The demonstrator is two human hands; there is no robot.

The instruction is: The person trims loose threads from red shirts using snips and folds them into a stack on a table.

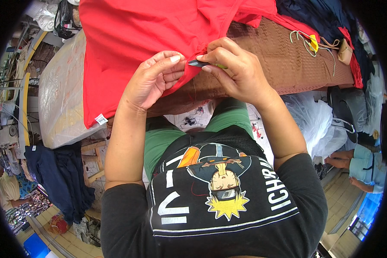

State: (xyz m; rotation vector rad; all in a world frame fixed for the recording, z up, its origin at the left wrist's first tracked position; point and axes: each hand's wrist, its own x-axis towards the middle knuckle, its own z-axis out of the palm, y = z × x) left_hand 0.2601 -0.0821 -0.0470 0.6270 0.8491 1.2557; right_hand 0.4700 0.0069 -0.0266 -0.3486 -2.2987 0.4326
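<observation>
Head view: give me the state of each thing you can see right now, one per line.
Red garment: spread over the table edge, bunched at the hands.
Left hand: pinching the red fabric.
Right hand: shut on a small thread snipper.
Brown cloth: lying flat.
White tag: hanging at the garment's corner.

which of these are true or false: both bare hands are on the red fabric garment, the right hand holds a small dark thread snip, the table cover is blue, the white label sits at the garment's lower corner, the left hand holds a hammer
1. Both hands are on the red fabric garment. True: the left hand pinches its edge, and the right hand is at the same spot.
2. The right hand holds a small dark thread snip. True.
3. The table cover is blue. False: the textured table cover is brown.
4. A small white label sits at the garment's lower corner. True.
5. The left hand holds a hammer. False: it grips only red fabric.
</observation>
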